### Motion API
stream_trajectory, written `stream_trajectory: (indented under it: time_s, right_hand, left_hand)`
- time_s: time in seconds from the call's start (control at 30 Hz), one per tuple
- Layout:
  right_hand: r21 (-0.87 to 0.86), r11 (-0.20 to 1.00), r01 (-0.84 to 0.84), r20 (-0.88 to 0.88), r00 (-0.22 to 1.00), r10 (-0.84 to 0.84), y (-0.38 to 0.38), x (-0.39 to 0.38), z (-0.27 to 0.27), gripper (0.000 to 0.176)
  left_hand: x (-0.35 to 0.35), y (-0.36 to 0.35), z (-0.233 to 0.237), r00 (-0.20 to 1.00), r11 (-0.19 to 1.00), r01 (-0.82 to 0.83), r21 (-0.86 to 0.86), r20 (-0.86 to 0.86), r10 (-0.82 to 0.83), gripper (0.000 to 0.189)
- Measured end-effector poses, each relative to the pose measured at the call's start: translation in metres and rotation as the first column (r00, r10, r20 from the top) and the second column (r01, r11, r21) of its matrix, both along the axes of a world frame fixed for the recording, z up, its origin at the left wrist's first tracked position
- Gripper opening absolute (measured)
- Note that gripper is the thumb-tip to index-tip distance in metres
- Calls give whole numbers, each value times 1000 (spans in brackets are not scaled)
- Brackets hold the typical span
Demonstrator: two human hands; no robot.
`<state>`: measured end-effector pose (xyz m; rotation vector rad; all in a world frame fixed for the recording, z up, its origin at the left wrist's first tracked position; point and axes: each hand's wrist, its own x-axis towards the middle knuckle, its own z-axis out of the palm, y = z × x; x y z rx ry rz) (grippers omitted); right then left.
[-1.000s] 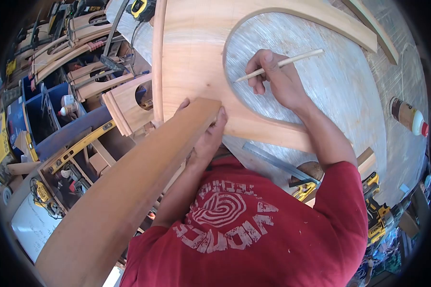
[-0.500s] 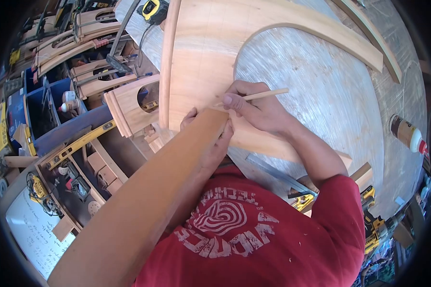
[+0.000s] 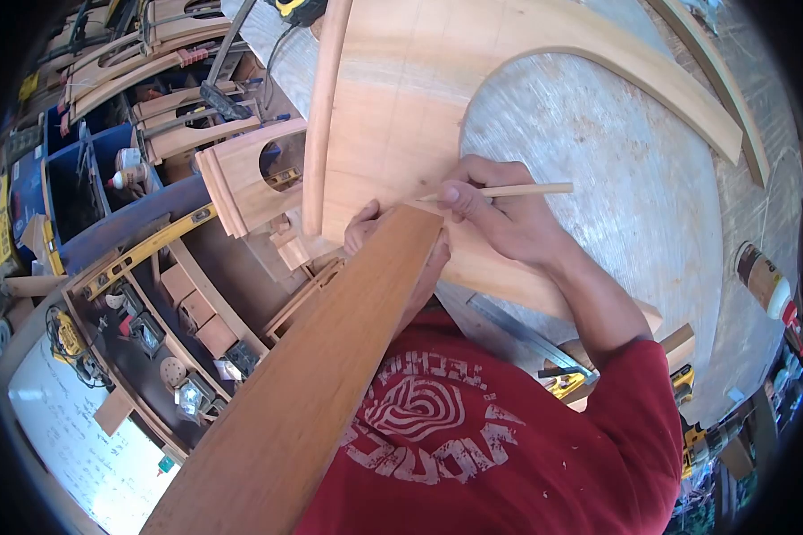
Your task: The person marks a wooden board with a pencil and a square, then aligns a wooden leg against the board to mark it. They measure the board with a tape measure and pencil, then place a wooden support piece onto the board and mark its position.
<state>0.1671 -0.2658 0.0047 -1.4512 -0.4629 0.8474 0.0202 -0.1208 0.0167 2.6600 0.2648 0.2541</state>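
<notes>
A pencil (image 3: 531, 189) is pinched in my right hand (image 3: 509, 214), its point down by the end of a long wooden board (image 3: 303, 374). My left hand (image 3: 363, 227) is wrapped round that board close to its end, fingers showing on both sides. The board slants from the lower left up to the middle of the view. Its end lies over a large pale wooden panel (image 3: 393, 125) with a curved cut-out, and this panel rests on a grey worktable (image 3: 598, 125). Beside my right forearm lies a metal square (image 3: 526, 334).
A glue bottle (image 3: 765, 281) lies on the table at the right. Clamped wooden frames (image 3: 174, 134), a blue divided box (image 3: 76, 201) and a yellow level (image 3: 152, 250) are at the left. Below them are a whiteboard (image 3: 80, 437) and small tools. A tape measure (image 3: 299, 11) is at the top.
The board's end, both hands and the pencil have shifted slightly right in view. The pencil now lies closer to level. Both hands keep their hold.
</notes>
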Motion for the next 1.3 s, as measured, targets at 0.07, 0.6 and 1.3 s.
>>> stream_trajectory:
  time_s: [0.07, 0.6, 1.3]
  right_hand:
    - [-20, 999, -41, 88, 995, 42, 3, 1, 4, 34]
    - [97, 995, -4, 254, 967, -21, 5, -6, -12, 26]
    - [52, 996, -79, 308, 949, 59, 5, -7, -8, 22]
  left_hand:
    - [0, -1, -2, 999, 1000, 10, 18, 39, -10, 34]
    - [-2, -8, -12, 983, 998, -70, 2, 170, 69, 35]
    - [3, -10, 0, 987, 997, -73, 15, 143, 70, 19]
